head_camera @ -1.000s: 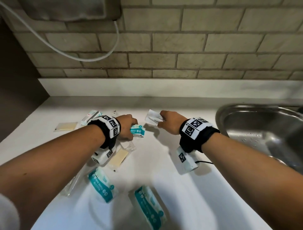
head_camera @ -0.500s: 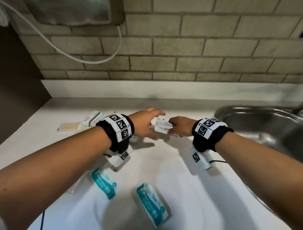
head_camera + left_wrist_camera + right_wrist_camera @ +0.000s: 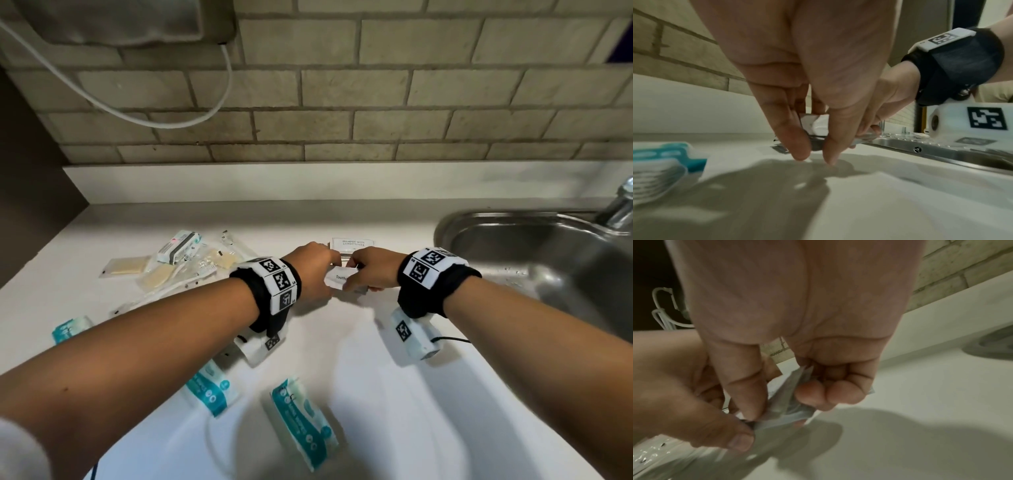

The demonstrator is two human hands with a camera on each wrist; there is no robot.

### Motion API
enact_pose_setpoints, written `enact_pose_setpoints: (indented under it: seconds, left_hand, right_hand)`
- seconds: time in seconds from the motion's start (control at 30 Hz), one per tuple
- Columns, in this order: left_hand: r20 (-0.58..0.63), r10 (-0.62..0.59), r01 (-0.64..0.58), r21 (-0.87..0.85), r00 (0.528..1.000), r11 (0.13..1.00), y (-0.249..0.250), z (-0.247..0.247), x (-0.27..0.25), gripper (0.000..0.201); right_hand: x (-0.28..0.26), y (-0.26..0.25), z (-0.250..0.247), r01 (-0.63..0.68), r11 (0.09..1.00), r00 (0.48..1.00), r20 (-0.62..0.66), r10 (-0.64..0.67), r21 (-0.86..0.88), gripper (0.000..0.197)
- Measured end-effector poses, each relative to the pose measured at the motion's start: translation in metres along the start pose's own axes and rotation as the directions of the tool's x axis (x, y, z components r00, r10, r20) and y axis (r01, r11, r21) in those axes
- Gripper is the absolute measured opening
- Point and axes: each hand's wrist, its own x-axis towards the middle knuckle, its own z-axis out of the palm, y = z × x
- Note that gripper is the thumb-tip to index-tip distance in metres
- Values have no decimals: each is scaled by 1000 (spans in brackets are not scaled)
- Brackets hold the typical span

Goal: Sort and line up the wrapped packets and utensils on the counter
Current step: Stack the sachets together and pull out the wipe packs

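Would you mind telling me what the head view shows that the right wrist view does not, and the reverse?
Only the head view shows the teal packets, the shampoo sachet, the clear-wrapped utensils and the faucet. Only the right wrist view shows the right hand's fingers curled under the white packet. Both show the left hand, right hand, that packet, the counter and the sink.

Left hand: we let go of the teal sachet and brought this grip over to the white packet, now pinched from 9 o'clock.
Right hand: our grip moved closer in, meeting the left at the packet.
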Motion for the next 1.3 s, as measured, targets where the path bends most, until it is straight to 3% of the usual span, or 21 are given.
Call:
enact_pose_setpoints:
  seconds: [0.17,0.27,0.6,0.83,1.1,1.3]
  left_hand:
    - [67,-84,89,-67,994,994,6,9,11,34]
    - [108,-94,101,-70,990,992,12,12,21,34]
    - [141,-123,132,-55,982,990,17,9,43,35]
    - [108,-115,122,-54,987,991,9,14,47,46]
    - [86,-128,133,-54,988,990,12,17,53,50]
    - [77,-124,129,-60,989,990,12,17,52,49]
  right_hand:
    - [1,10,7,18,976,1000,-7,-21,-215,42]
    - [1,15,10,25,946,998,-54,-45,-323,39]
    - [7,23,-1,-35,938,986,-165,-24,-345,28]
    - [11,24,0,-45,932,986,-166,-16,-361,52]
    - [16,24,1,-60,924,985,-171,-6,-378,39]
    - [18,25,3,-64,917,983,-182,-10,-393,40]
